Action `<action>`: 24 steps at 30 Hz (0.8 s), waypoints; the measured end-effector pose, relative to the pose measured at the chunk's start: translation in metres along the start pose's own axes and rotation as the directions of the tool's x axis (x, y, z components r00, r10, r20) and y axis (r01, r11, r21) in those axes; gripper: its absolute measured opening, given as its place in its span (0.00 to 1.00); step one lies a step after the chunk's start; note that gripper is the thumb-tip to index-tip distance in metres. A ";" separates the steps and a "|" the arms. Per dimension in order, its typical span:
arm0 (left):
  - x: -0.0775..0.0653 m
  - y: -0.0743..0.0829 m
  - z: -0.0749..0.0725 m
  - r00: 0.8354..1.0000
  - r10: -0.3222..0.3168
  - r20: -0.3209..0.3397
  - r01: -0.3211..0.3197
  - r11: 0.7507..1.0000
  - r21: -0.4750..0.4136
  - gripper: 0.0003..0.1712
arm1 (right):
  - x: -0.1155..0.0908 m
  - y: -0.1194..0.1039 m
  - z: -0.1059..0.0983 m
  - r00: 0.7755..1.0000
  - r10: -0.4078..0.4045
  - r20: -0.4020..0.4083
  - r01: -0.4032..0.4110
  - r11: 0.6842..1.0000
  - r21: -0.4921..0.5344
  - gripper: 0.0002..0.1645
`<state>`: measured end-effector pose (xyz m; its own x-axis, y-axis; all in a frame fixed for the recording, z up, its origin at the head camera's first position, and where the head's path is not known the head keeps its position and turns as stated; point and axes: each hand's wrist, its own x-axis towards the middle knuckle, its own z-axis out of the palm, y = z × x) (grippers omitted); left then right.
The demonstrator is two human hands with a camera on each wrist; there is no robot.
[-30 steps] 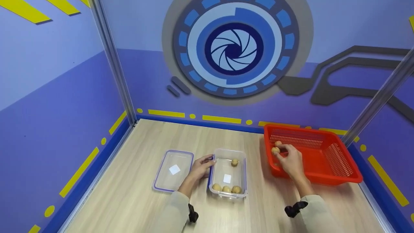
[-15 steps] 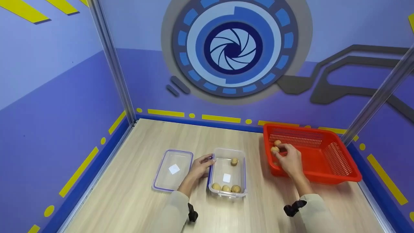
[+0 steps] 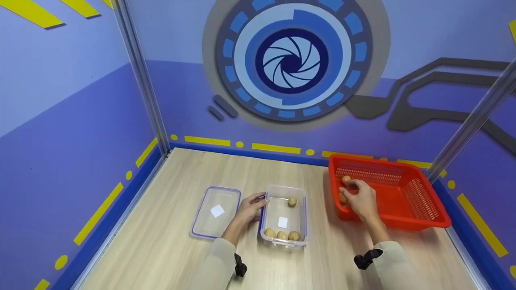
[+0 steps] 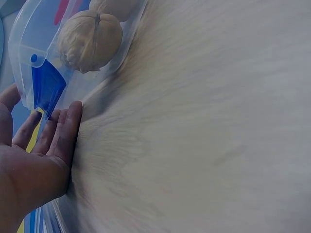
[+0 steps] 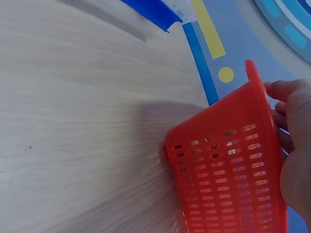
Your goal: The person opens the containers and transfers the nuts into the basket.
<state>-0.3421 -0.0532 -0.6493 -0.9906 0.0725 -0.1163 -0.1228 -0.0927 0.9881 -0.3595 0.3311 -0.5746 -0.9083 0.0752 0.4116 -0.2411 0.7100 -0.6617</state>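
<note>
My left hand rests against the left side of a clear plastic food container, its fingers extended by the blue side clip in the left wrist view. Inside lie several walnuts: one walnut toward the back, the others, such as this walnut, along the near end. My right hand reaches into the left end of a red basket, thumb and forefinger apart with a gap between the tips. One walnut sits just beyond the fingertips, another walnut below the thumb, partly hidden.
The container's lid, with a blue-purple edge and a white label, lies on the wooden table to the left of the container. Printed panels and metal posts enclose the table at the back and sides.
The walnut formerly between my right thumb and forefinger now sits lower, nearer me in the basket, below the thumb. My left hand and the container have stayed put.
</note>
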 end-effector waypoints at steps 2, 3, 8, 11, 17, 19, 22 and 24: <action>0.000 0.000 0.000 1.000 0.016 0.003 -0.016 1.000 0.011 0.31 | 0.000 0.000 0.000 1.000 0.009 0.002 -0.009 1.000 0.012 0.21; 0.000 0.000 0.000 1.000 0.017 0.007 -0.017 1.000 0.007 0.31 | 0.000 -0.001 0.000 1.000 0.011 0.005 -0.011 1.000 0.016 0.21; 0.001 -0.001 0.000 1.000 0.001 0.013 0.000 1.000 -0.020 0.31 | -0.001 -0.010 0.000 0.999 -0.034 0.012 0.034 0.999 0.039 0.20; 0.003 0.000 0.000 1.000 0.004 0.006 -0.004 1.000 -0.019 0.31 | -0.001 -0.022 0.004 0.995 -0.098 0.021 0.096 0.993 0.071 0.19; 0.004 0.000 0.000 1.000 0.022 0.010 -0.022 1.000 -0.015 0.30 | -0.004 -0.049 0.025 0.969 -0.247 0.023 0.245 0.968 0.061 0.20; 0.004 0.000 0.000 0.999 0.029 0.012 -0.029 1.000 -0.010 0.30 | -0.006 -0.055 0.035 0.961 -0.275 0.034 0.274 0.961 0.044 0.21; 0.002 0.000 0.000 0.999 0.043 0.007 -0.043 0.999 0.016 0.29 | -0.010 -0.063 0.050 0.954 -0.292 0.066 0.290 0.956 0.042 0.21; 0.001 0.000 0.001 0.999 0.048 0.003 -0.048 0.998 0.031 0.30 | -0.014 -0.068 0.059 0.952 -0.293 0.091 0.289 0.956 0.049 0.20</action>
<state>-0.3428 -0.0526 -0.6494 -0.9951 0.0710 -0.0685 -0.0731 -0.0656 0.9952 -0.3508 0.2405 -0.5722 -0.8249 -0.1998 0.5288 -0.5102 0.6660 -0.5442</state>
